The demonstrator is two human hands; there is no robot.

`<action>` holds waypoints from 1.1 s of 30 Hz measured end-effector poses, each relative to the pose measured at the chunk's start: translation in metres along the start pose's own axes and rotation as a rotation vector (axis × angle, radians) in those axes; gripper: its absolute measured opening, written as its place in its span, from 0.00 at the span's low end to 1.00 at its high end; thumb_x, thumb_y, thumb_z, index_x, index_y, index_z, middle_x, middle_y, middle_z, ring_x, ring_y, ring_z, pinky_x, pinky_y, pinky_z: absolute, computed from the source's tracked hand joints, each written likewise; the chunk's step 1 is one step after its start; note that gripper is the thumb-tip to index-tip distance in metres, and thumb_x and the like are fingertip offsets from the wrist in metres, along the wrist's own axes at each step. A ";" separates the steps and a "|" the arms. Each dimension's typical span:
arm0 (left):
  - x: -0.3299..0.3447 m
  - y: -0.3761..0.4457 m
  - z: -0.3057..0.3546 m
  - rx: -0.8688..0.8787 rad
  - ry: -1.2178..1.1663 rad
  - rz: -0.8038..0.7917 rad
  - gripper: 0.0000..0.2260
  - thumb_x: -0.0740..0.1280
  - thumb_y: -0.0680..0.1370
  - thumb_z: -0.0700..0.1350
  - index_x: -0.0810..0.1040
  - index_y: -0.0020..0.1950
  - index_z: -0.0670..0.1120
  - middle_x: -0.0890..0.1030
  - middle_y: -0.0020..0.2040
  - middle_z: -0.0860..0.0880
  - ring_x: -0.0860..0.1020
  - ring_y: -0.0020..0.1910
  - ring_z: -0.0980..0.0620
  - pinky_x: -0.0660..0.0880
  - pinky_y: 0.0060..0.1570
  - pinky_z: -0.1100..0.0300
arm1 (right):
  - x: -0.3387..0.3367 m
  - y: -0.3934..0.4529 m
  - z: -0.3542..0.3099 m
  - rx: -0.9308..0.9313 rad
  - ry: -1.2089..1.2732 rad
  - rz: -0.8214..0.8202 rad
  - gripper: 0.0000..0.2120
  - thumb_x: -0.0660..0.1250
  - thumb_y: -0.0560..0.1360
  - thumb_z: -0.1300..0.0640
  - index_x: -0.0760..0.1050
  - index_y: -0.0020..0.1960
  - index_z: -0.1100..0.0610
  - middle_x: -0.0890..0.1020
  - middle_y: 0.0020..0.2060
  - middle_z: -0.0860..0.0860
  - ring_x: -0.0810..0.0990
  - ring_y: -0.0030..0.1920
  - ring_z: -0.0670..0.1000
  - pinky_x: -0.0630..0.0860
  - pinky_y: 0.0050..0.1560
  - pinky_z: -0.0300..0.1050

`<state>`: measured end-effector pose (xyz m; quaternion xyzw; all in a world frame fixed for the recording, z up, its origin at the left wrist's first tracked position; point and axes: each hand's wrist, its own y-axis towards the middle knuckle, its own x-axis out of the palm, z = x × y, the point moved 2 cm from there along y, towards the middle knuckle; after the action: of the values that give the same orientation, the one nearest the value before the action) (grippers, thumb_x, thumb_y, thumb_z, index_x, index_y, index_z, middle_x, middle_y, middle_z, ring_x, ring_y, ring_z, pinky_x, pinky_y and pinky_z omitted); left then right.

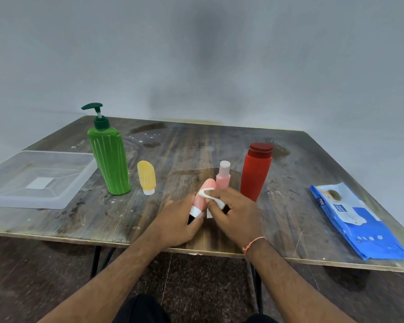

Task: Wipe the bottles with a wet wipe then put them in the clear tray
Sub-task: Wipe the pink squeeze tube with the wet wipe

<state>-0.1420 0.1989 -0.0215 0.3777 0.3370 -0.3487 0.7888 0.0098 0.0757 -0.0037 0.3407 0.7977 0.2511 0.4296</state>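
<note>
Left hand (176, 221) grips the pink tube (202, 198), right hand (233, 212) pinches the wipe (208, 193); clear tray (63, 201) lies far left, nearer the left hand.

The pump bottle (109, 159) is green with thin white stripes and a dark green pump. The small tube (145, 177) is yellow, the tall bottle (255, 172) red, the held tube (203, 197) pink, the wipe pack (357, 222) blue and the worktop (219, 145) dark brown wood grain.

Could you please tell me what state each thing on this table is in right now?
Pink tube: gripped by left hand, tilted.
Wet wipe: pinched by right hand, against the tube.
Clear tray: no bottles inside.
Green pump bottle, yellow tube, pink bottle, red bottle: standing on the table.
</note>
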 end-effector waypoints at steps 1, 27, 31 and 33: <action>0.001 0.000 -0.002 -0.011 -0.015 0.005 0.16 0.59 0.80 0.60 0.73 0.62 0.53 0.82 0.49 0.58 0.80 0.46 0.54 0.74 0.51 0.49 | 0.002 -0.001 -0.002 -0.038 0.034 -0.038 0.12 0.74 0.79 0.54 0.87 0.61 0.45 0.87 0.53 0.40 0.85 0.52 0.40 0.82 0.53 0.42; 0.000 0.000 0.002 0.021 0.056 0.016 0.09 0.61 0.80 0.55 0.74 0.58 0.54 0.81 0.46 0.56 0.77 0.44 0.54 0.73 0.44 0.53 | 0.001 -0.001 0.000 -0.001 0.019 0.084 0.14 0.75 0.79 0.55 0.86 0.61 0.41 0.87 0.53 0.38 0.84 0.53 0.38 0.82 0.53 0.41; 0.001 -0.002 0.003 0.018 0.104 0.017 0.12 0.65 0.82 0.56 0.73 0.61 0.52 0.79 0.46 0.54 0.75 0.42 0.53 0.71 0.42 0.52 | -0.003 0.003 0.006 0.134 0.029 0.142 0.14 0.73 0.82 0.55 0.85 0.64 0.41 0.87 0.54 0.37 0.84 0.55 0.40 0.83 0.54 0.43; 0.001 -0.002 0.002 0.005 0.104 0.002 0.12 0.64 0.82 0.56 0.73 0.61 0.52 0.80 0.47 0.54 0.76 0.43 0.52 0.74 0.44 0.50 | -0.003 0.002 0.005 0.117 0.015 0.118 0.15 0.72 0.82 0.56 0.85 0.65 0.41 0.86 0.56 0.38 0.84 0.56 0.39 0.82 0.55 0.43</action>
<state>-0.1425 0.1960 -0.0218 0.3975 0.3766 -0.3287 0.7695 0.0159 0.0752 -0.0033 0.4101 0.7926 0.2313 0.3875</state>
